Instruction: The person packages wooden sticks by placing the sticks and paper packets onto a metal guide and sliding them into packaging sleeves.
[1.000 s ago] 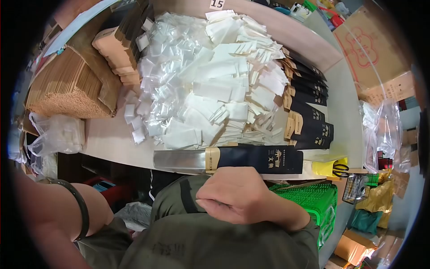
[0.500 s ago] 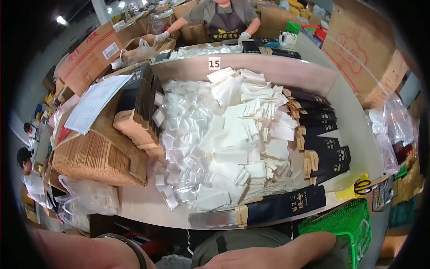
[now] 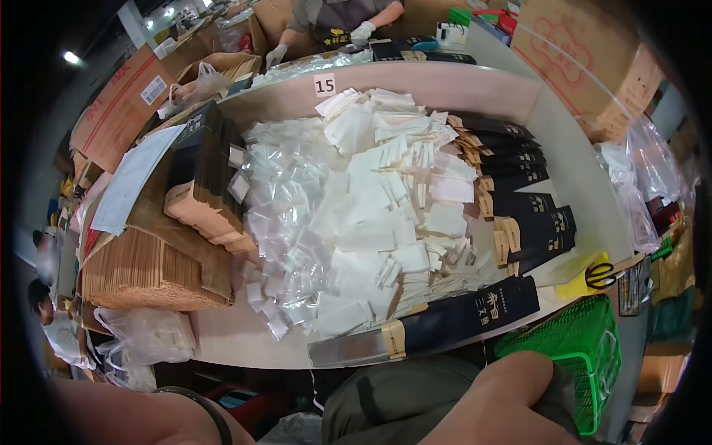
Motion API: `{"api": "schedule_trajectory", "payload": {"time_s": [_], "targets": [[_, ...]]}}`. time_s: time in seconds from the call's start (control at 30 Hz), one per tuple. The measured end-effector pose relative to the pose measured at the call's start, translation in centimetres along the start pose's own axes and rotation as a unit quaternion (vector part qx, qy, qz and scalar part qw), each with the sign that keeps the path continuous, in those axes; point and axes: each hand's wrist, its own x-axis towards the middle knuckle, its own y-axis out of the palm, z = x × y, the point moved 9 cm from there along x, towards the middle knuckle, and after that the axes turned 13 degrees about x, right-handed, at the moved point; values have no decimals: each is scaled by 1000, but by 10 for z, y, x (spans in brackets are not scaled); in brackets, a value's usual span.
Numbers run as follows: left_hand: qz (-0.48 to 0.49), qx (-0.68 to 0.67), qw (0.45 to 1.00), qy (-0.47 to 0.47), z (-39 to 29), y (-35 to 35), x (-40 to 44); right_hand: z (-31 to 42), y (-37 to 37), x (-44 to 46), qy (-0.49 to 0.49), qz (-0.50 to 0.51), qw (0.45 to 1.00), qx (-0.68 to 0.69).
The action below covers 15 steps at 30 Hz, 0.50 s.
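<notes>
Two bare forearms (image 3: 493, 397) | each hand out of frame | grip, contact: cannot tell

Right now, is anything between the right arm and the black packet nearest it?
Yes: the green basket by the right end of the black packet, the trouser leg further left; nothing visible covers the packet.
</notes>
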Motion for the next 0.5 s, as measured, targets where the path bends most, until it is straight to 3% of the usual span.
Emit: {"api": "schedule_trajectory", "payload": {"time_s": [0.5], "targets": [[3, 6, 1000, 0, -1, -15, 2, 44, 19, 4, 49, 48, 997, -32]]}}
